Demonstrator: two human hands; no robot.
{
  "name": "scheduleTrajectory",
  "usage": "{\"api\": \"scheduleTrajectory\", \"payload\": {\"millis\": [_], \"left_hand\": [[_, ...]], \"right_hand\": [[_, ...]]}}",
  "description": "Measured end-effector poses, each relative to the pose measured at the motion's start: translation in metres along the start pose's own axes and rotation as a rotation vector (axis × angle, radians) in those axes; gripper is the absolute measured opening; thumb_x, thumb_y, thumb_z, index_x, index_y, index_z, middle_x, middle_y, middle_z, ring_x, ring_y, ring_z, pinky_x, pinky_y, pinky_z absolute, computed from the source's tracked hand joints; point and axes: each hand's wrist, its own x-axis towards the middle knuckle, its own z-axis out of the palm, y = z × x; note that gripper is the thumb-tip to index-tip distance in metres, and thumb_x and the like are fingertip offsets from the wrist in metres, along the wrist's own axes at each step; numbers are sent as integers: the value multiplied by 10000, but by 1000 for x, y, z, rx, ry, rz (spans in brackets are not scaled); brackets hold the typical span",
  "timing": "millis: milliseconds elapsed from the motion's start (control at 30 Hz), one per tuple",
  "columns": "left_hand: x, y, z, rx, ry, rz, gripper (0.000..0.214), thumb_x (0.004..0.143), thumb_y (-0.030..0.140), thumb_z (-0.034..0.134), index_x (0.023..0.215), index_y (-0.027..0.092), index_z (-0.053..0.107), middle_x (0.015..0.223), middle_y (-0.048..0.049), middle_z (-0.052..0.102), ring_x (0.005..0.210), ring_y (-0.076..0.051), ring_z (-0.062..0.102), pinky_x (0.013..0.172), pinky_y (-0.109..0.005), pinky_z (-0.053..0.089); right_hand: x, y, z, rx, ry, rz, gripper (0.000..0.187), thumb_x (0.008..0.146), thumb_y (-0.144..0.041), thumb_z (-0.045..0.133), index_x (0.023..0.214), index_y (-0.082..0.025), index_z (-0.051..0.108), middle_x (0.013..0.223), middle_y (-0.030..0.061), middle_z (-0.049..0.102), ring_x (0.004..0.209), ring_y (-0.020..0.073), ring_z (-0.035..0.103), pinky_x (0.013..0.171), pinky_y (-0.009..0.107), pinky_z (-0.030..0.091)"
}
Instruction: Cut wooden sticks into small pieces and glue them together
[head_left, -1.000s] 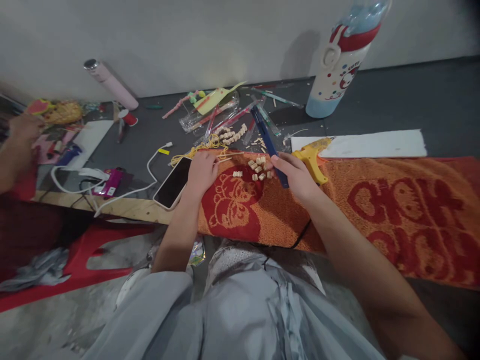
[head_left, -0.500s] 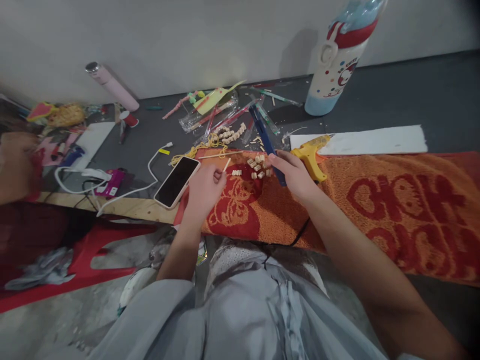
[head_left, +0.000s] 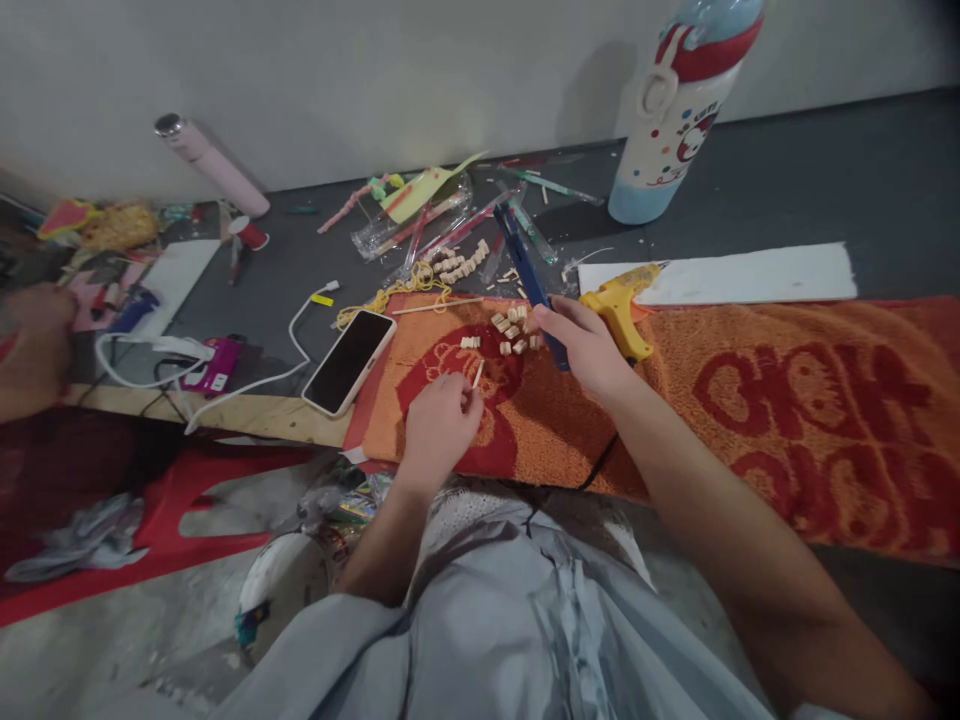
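My left hand [head_left: 442, 425] is closed on a short, thin pale wooden stick [head_left: 478, 374], pinched at the fingertips above the orange and red towel [head_left: 397, 400]. In my right hand [head_left: 585, 345] is a long dark blue tool that looks like a box cutter [head_left: 525, 262], its upper end pointing away from me; no blade can be made out. Between the hands, small bundles of cut wooden pieces [head_left: 512, 330] lie on the towel, with one little row [head_left: 470, 342] apart to the left. A longer stick [head_left: 437, 306] rests near the towel's far edge.
A yellow glue gun [head_left: 621, 312] lies right of my right hand, by a white strip [head_left: 750, 275]. A phone [head_left: 349, 362] and white cable [head_left: 262, 386] are at left. Behind are yellow cord [head_left: 375, 305], plastic wrappers and a tall bottle [head_left: 664, 130]. Another person's arm [head_left: 34, 345] is far left.
My left hand has moved toward me and slightly right with the stick, away from the phone. My right hand stays nearly in place with the blue tool.
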Motion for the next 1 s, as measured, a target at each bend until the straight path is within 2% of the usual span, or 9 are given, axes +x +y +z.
{"api": "scheduleTrajectory", "payload": {"millis": [133,300,467,633,800,1000], "left_hand": [[2,4,-6,70,-65,1,140,886,273,526,772,207,573,795,-57,682,762,-200,640,675,-309,435],[8,6,-7,66,-68,8,159,888,289,533,768,197,582,817,-65,693,763,-206,645,678,-316,436],[11,5,-3,71,-61,10,131,865,274,546,773,195,598,809,-62,697,752,-201,646,676,-309,439],[17,6,-6,48,-68,-51,110,819,271,580,737,202,606,789,-50,703,740,-202,650,668,-311,435],[26,5,-16,-6,-11,-102,84,794,248,607,723,205,611,788,-45,714,762,-207,658,683,-313,438],[35,-9,-22,-11,71,-138,79,770,241,611,699,205,613,738,-30,702,702,-192,642,649,-305,421]], "right_hand": [[-1,-2,1,15,3,31,424,717,-635,657,717,-232,526,683,-7,473,626,138,392,546,285,327],[-1,-2,2,52,12,44,380,715,-588,668,721,-233,534,688,-10,484,615,132,390,537,278,311],[-1,2,2,49,8,51,343,738,-561,653,745,-237,540,702,-12,511,634,138,435,566,280,363],[0,3,2,65,5,52,310,755,-528,650,780,-231,565,751,-5,542,672,145,487,626,291,417],[-1,2,3,52,-1,47,322,758,-541,644,779,-232,555,747,1,538,688,155,489,629,293,418],[0,3,3,23,-15,37,353,746,-574,625,799,-235,544,767,6,529,710,163,477,657,300,405]]}}
